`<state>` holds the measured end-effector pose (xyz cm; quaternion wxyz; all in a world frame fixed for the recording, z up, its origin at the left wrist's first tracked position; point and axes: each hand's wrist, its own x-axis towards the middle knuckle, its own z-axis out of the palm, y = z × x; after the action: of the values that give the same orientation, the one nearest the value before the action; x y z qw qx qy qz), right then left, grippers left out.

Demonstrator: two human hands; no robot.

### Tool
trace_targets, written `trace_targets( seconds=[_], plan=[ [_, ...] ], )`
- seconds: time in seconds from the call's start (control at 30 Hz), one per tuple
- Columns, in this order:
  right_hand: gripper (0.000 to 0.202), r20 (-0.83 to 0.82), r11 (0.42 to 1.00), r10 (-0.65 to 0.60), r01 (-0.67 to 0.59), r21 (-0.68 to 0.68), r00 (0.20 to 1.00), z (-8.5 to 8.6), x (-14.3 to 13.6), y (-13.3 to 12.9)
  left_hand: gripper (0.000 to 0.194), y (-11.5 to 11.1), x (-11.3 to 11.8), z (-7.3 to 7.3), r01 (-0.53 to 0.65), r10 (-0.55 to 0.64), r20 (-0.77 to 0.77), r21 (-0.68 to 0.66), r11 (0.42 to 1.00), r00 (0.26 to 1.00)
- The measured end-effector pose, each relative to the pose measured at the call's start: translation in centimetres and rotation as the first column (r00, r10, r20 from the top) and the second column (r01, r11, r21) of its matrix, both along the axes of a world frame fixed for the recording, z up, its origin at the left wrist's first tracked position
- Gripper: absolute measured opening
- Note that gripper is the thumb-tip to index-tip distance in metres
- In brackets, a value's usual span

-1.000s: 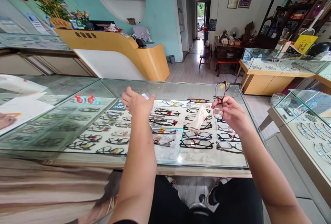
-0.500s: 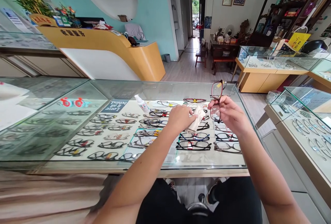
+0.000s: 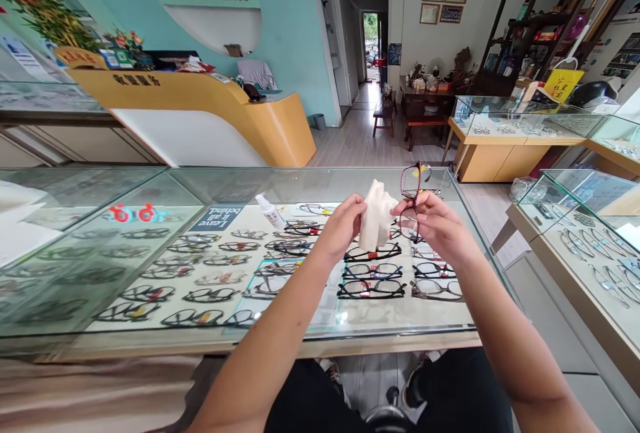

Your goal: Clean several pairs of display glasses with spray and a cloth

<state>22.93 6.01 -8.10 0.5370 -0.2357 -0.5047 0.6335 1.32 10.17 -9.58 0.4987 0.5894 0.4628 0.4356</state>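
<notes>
My left hand [image 3: 344, 226] is closed on a cream cloth [image 3: 376, 215], which hangs down from the fingers. Close beside it on the right, my right hand [image 3: 436, 221] grips a pair of dark red eyeglasses [image 3: 411, 182] near the bridge. The glasses are turned on end, one lens above the fingers and the other below. Both hands are above the glass showcase [image 3: 320, 346]. Its display holds rows of eyeglasses, among them a black pair [image 3: 371, 290] beneath the hands. A white spray bottle [image 3: 269, 210] stands left of the cloth.
A dark card with lettering [image 3: 217, 218] and red toy-like glasses [image 3: 131, 213] lie on the left. Another glass showcase [image 3: 595, 246] borders my right side. Across the aisle stands a yellow counter [image 3: 287, 126]. A stool [image 3: 387, 416] is below me.
My left hand has lifted the cloth, which was bunched and now hangs open beside the eyeglasses. The right hand still holds the eyeglasses, and the view has shifted slightly.
</notes>
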Motion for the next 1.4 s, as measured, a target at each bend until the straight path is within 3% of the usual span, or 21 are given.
trace_targets(
  seconds=[0.17,0.33,0.47,0.63,0.77,0.83,1.2,1.4],
  plan=[
    [0.023,0.02,1.0,-0.022,0.022,-0.006,1.0,-0.6,-0.4,0.2,0.047,-1.0,0.6,0.1,0.084,-0.078,0.173,-0.027,0.996,0.982],
    [0.023,0.033,0.996,-0.084,0.085,-0.032,0.996,-0.6,-0.4,0.2,0.049,-1.0,0.7,-0.8,0.131,-0.131,0.252,0.016,0.991,0.959],
    [0.024,0.033,0.988,-0.139,0.141,-0.066,0.99,-0.3,-0.4,0.2,0.045,-1.1,0.5,-1.3,0.086,-0.107,0.145,0.141,0.986,0.984],
    [0.026,0.015,0.98,-0.162,0.163,-0.114,0.987,-0.2,-0.4,0.1,0.039,-1.6,0.7,-1.3,0.104,-0.092,-0.049,0.352,0.93,0.995],
    [0.025,0.031,0.979,-0.166,0.169,-0.112,0.986,-0.3,-0.3,0.2,0.031,-1.8,0.6,-1.4,0.146,-0.055,-0.21,0.446,0.883,0.976],
    [0.025,0.039,0.983,-0.155,0.158,-0.097,0.987,-0.4,-0.2,0.2,0.028,-1.8,0.6,-1.5,0.144,-0.046,-0.216,0.465,0.873,0.975],
    [0.021,0.102,0.993,-0.116,0.117,-0.011,0.988,-0.7,-0.6,0.3,0.044,-1.9,1.4,-2.1,0.061,-0.072,0.021,0.315,0.947,0.997],
    [0.021,0.073,0.99,-0.142,0.143,-0.017,0.987,-0.4,-0.5,0.2,0.063,-1.4,1.3,-1.7,0.07,-0.106,0.192,0.186,0.98,0.976]
  ],
)
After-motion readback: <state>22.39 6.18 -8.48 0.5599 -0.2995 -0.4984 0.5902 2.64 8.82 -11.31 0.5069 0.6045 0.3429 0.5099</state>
